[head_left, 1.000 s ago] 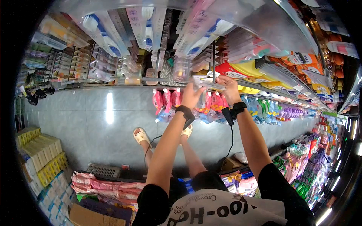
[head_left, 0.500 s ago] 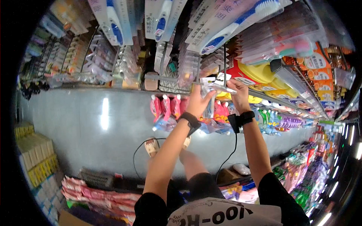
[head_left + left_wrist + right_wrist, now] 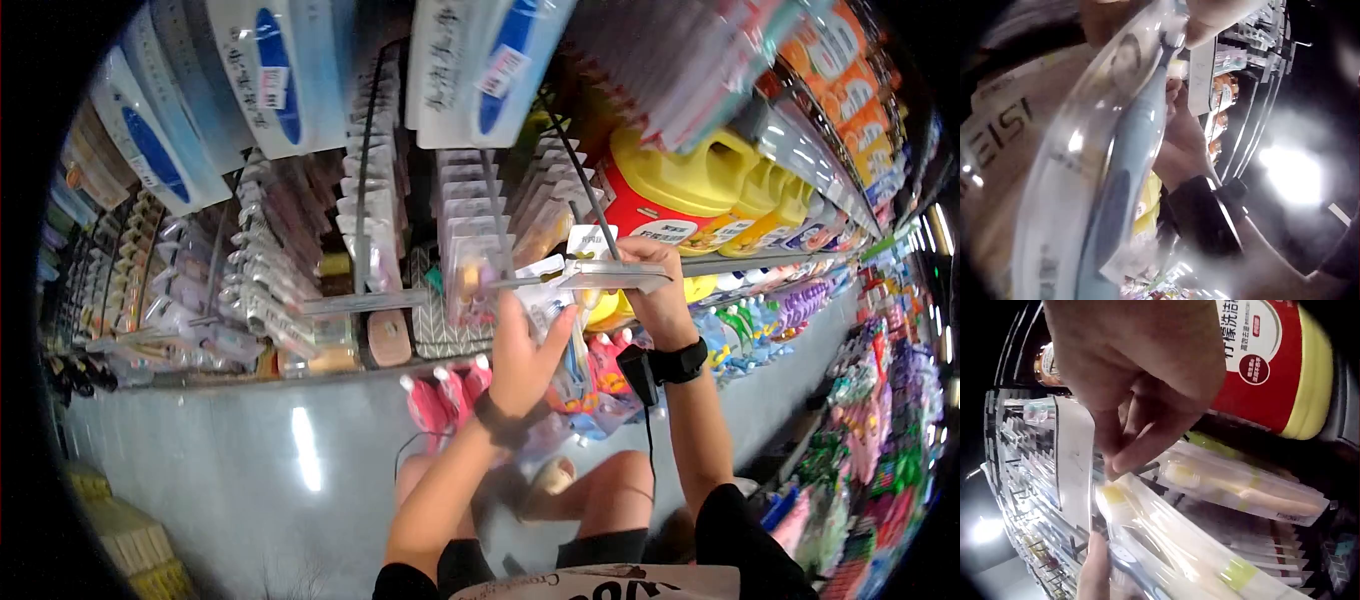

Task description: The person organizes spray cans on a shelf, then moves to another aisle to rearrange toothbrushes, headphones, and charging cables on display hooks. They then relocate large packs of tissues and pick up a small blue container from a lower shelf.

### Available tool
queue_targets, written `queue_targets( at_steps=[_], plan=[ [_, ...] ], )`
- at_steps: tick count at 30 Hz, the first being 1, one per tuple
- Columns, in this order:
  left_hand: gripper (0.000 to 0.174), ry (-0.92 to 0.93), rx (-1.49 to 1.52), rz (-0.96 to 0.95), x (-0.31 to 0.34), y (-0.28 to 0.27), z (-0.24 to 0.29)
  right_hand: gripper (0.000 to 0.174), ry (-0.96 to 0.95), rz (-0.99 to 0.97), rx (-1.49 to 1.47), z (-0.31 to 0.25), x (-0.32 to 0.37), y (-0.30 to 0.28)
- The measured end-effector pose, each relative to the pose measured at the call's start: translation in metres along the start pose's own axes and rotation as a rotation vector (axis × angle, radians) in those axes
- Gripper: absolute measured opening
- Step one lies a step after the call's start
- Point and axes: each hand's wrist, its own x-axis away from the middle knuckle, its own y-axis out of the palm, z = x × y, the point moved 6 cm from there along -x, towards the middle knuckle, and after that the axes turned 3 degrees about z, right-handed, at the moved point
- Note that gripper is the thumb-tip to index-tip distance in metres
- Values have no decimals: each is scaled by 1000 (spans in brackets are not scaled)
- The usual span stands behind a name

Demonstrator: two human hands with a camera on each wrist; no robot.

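My left hand (image 3: 525,355) grips a clear-packed toothbrush (image 3: 1129,162) with a blue-grey handle near its top, below a hanging rail. Its handle points down in the left wrist view. Beside it, my right hand (image 3: 655,290) has curled fingers, and in the right wrist view its thumb and fingertip meet at the top edge of another packaged toothbrush (image 3: 1166,537) with yellowish bristles. A pale price-tag holder (image 3: 610,272) stands right between the two hands at the front of the hook. A similar packaged toothbrush (image 3: 1241,487) lies behind.
Large blue-handled toothbrush packs (image 3: 500,70) hang overhead. Rows of small packs (image 3: 475,215) hang on hooks to the left. Yellow-and-red jugs (image 3: 680,180) stand right of the hands, and pink pouches (image 3: 440,395) line the floor level below. A grey floor (image 3: 220,440) lies behind.
The head view has moved closer to the rack, and the person's legs are now bent. Both hands stay at the same hook, with the packaged toothbrush showing more clearly under the left hand.
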Motion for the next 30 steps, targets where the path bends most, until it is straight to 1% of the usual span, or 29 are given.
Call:
queue_targets(
  at_steps=[3, 4, 5, 7, 9, 10, 12, 14, 15, 17, 19, 20, 21, 23, 24, 25, 27, 28, 30],
  plan=[
    [43, 78, 19, -84, -6, 0, -7, 14, -87, 91, -99, -5, -1, 1],
    [41, 132, 38, -122, -8, 2, -11, 15, -61, 59, -180, -2, -1, -2],
    [40, 154, 57, -119, -11, 2, -13, 16, -115, 47, -235, -10, 3, 6],
    [38, 185, 102, -114, -14, 3, -11, 17, -155, -9, -312, -9, -1, 7],
    [37, 210, 90, -138, -13, 2, -12, 17, -243, -63, -248, -11, -2, 8],
    [37, 227, 105, -145, -13, 1, -13, 16, -241, -71, -291, -10, -1, 9],
    [37, 225, 161, -143, -13, 1, -17, 14, -210, -5, -324, -8, 2, 8],
    [38, 271, 73, -137, -12, 2, -17, 15, -179, 26, -322, -6, 1, 6],
    [38, 294, 36, -123, -14, 3, -18, 16, -168, 82, -296, -4, 1, 4],
    [36, 291, 70, -115, -16, 4, -23, 16, -145, 161, -241, -9, 3, 5],
    [36, 299, 67, -111, -15, 2, -24, 17, -163, 107, -167, -8, -1, -5],
    [34, 313, 105, -106, -11, -1, -12, 18, -242, -37, -160, -10, -4, -5],
    [33, 386, 49, -65, -12, -3, -16, 20, -232, -20, -155, -9, -5, -12],
    [31, 316, 189, -67, -11, -3, -17, 22, -285, 21, -149, -15, -2, -3],
    [31, 248, 289, -99, -12, -2, -21, 24, -291, 12, -109, -13, -2, -7],
    [31, 266, 293, -83, -12, -2, -22, 26, -296, 2, -69, -13, -2, -7],
    [32, 297, 295, -67, -10, -3, -24, 27, -254, 5, -234, -10, 1, -8],
    [38, 375, 189, -75, -10, -5, -21, 29, -245, 111, -177, -8, 3, -11],
    [38, 350, 208, -82, -9, -6, -23, 29, -248, 142, -170, -7, 5, -14]
  ],
)
